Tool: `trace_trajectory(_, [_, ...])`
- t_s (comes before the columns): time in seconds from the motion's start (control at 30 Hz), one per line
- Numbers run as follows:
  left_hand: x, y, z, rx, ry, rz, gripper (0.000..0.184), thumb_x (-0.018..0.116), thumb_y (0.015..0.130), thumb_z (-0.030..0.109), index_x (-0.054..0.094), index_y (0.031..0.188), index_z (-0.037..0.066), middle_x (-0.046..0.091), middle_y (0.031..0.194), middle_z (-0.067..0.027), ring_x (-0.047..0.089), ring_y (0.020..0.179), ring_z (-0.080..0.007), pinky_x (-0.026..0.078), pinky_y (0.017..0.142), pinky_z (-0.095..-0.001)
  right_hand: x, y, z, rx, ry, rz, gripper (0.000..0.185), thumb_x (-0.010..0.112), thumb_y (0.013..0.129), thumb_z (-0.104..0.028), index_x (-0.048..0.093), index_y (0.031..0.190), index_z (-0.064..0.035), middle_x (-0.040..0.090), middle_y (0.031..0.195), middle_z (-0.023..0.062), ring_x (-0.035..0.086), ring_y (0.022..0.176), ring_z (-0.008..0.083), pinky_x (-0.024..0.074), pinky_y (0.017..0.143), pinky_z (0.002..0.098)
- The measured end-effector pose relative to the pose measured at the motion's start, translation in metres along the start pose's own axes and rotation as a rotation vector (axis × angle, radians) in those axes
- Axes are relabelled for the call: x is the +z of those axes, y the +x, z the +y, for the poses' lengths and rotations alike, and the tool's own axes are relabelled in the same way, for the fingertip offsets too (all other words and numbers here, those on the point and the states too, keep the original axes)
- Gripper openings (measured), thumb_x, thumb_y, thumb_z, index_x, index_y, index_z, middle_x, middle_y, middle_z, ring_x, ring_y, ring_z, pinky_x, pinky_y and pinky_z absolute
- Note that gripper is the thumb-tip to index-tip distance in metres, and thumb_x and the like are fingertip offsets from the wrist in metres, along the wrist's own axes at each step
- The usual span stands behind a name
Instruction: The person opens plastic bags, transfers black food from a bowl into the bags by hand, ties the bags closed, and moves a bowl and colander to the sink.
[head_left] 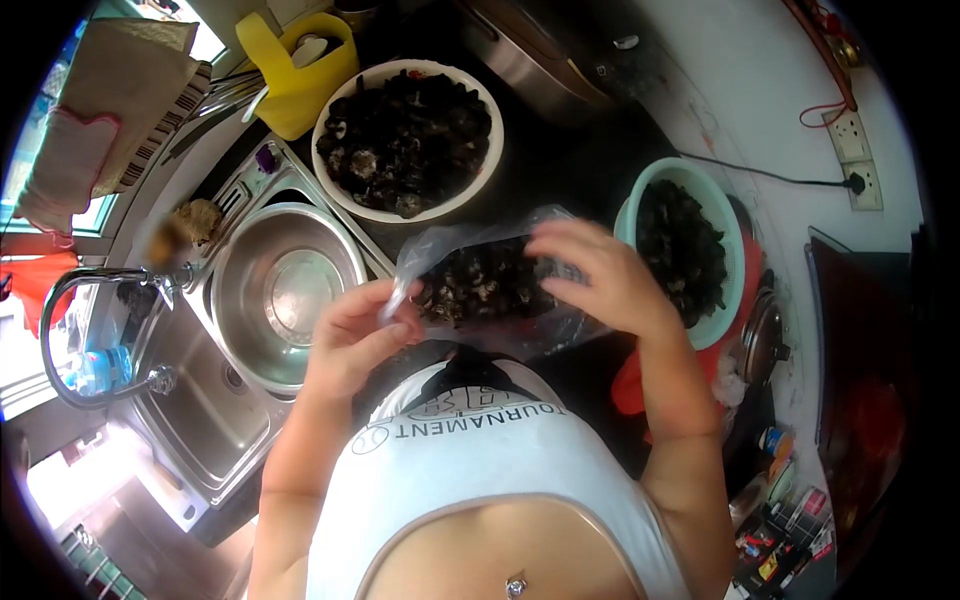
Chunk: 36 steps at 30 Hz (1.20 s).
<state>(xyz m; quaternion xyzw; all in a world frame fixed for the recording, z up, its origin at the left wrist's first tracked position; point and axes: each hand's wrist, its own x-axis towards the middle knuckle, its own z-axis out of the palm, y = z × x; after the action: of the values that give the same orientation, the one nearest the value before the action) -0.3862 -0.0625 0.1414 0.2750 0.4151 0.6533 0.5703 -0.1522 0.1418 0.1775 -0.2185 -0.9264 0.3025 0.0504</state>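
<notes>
A clear plastic bag [540, 335] lies on the dark counter in front of me, its mouth spread and dark, lumpy pieces [485, 285] inside. My left hand [362, 335] pinches the bag's left edge between thumb and fingers. Over the bag's right side is my right hand [595, 275], its thumb and fingers apart, close to the film and the dark pieces. Just beyond the bag stands a round white basin [498, 140] heaped with similar dark pieces. To the right, a pale green colander [737, 250] holds more of them.
A steel bowl [235, 300] sits over the double sink [190, 400] at left, beside a curved faucet [50, 330]. Behind are a yellow holder [290, 95] and a metallic appliance [545, 70]. A red bag [628, 385] and a pot lid [762, 340] lie at right.
</notes>
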Motion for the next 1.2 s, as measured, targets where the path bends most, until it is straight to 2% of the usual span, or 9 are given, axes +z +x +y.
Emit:
trace_trajectory(0.2, [-0.013,-0.003,-0.01,0.131,0.045,0.06,0.019,0.07,0.081,0.004,0.07,0.1,0.001,0.058,0.103,-0.0065,0.054,0.097,-0.0163,0.041,0.086,-0.0279,0.008,-0.069,-0.005,0.283,-0.396,-0.179,0.068,0.076,0.071,-0.016,0.048,0.132,-0.0204,0.056,0.125,0.0151,0.063,0.097,0.0301,0.0529,0.08,0.0389])
trace_trajectory(0.37, [0.004,0.007,-0.002,0.322,0.295,0.014,0.023,0.071,0.08,0.006,0.072,0.103,0.006,0.049,0.113,-0.0071,0.045,0.106,-0.0184,0.033,0.094,-0.03,0.001,-0.074,-0.006,0.198,0.047,0.312,0.02,0.067,0.071,0.001,0.069,0.089,-0.0068,0.063,0.077,0.0088,0.062,0.067,0.0259,0.0493,0.059,0.0347])
trace_trajectory(0.5, [0.022,0.024,0.006,0.599,0.461,-0.061,0.028,0.071,0.081,0.011,0.071,0.109,0.008,0.048,0.122,-0.0118,0.044,0.115,-0.0238,0.033,0.099,-0.0343,-0.032,-0.072,-0.022,-0.124,-0.028,0.429,0.021,0.069,0.064,0.005,0.068,0.083,-0.0044,0.062,0.074,0.0074,0.06,0.064,0.023,0.0475,0.055,0.0316])
trace_trajectory(0.6, [0.04,0.028,0.006,0.462,0.17,-0.241,0.038,0.071,0.083,0.016,0.065,0.12,0.01,0.045,0.133,-0.0162,0.045,0.12,-0.0292,0.034,0.102,-0.0389,-0.037,-0.066,-0.025,-0.141,0.075,0.513,0.02,0.069,0.064,0.005,0.067,0.082,-0.0041,0.062,0.073,0.0071,0.059,0.063,0.0224,0.0472,0.054,0.0312])
trace_trajectory(0.73, [0.057,0.04,-0.011,0.297,0.373,-0.418,0.088,0.082,0.073,0.022,0.034,0.147,0.016,0.043,0.138,-0.0223,0.047,0.122,-0.0326,0.038,0.102,-0.0418,-0.028,-0.045,-0.024,-0.304,0.082,0.562,0.023,0.07,0.06,0.003,0.068,0.081,-0.0055,0.062,0.074,0.0054,0.058,0.067,0.0239,0.0484,0.057,0.0318])
trace_trajectory(0.83, [0.091,0.059,-0.024,0.571,0.75,-0.416,0.099,0.085,0.068,0.024,0.028,0.147,0.007,0.044,0.14,-0.0178,0.056,0.107,-0.024,0.048,0.086,-0.0333,-0.023,-0.029,-0.042,-0.43,0.113,0.586,0.026,0.072,0.058,0.0,0.068,0.082,-0.0081,0.063,0.079,0.0036,0.059,0.073,0.0253,0.0504,0.062,0.0336])
trace_trajectory(0.93, [0.098,0.075,-0.033,0.439,0.69,-0.318,0.07,0.071,0.08,0.005,0.037,0.142,0.003,0.052,0.132,-0.0111,0.055,0.107,-0.0157,0.046,0.088,-0.0286,-0.018,-0.014,-0.044,-0.441,0.159,0.734,0.031,0.071,0.065,-0.001,0.065,0.096,-0.0061,0.066,0.091,0.0061,0.061,0.081,0.0275,0.0508,0.074,0.0347])
trace_trajectory(1.0, [0.106,0.085,-0.035,0.334,0.459,-0.139,0.054,0.058,0.087,-0.003,0.042,0.139,0.003,0.053,0.13,-0.0062,0.052,0.11,-0.0111,0.043,0.093,-0.026,-0.013,-0.019,-0.023,-0.28,0.556,0.644,0.062,0.075,0.07,-0.008,0.049,0.126,-0.0048,0.052,0.133,0.0136,0.055,0.113,0.0274,0.0443,0.094,0.0351])
trace_trajectory(1.2, [0.122,0.096,-0.057,0.173,0.326,-0.303,0.056,0.06,0.09,0.001,0.039,0.141,0.007,0.052,0.12,0.0014,0.047,0.099,-0.0052,0.041,0.087,-0.0218,0.11,-0.021,0.044,0.116,0.694,0.377,0.073,0.077,0.073,-0.018,0.044,0.136,-0.0042,0.054,0.129,0.014,0.052,0.12,0.0273,0.0404,0.1,0.0356])
